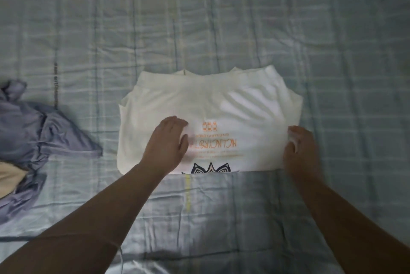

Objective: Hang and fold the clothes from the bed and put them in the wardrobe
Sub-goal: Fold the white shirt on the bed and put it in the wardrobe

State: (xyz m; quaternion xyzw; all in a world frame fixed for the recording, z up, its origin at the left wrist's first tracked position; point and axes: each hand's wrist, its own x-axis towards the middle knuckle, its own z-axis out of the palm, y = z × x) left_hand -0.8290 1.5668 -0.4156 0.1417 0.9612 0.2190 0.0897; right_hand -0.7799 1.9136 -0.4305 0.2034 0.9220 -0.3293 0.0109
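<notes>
A white T-shirt [206,105] with orange lettering and a black pattern lies folded on the bed, collar at the far side. My left hand [167,143] rests on the shirt's near left part, fingers curved and slightly blurred. My right hand [300,149] is at the shirt's near right edge, and its fingers pinch the fabric there. The shirt's near edge is straight, where it ends the bedsheet shows.
A crumpled lilac garment [35,140] lies at the left, with a beige piece [10,176] under it. The pale blue checked bedsheet [221,18] fills the view.
</notes>
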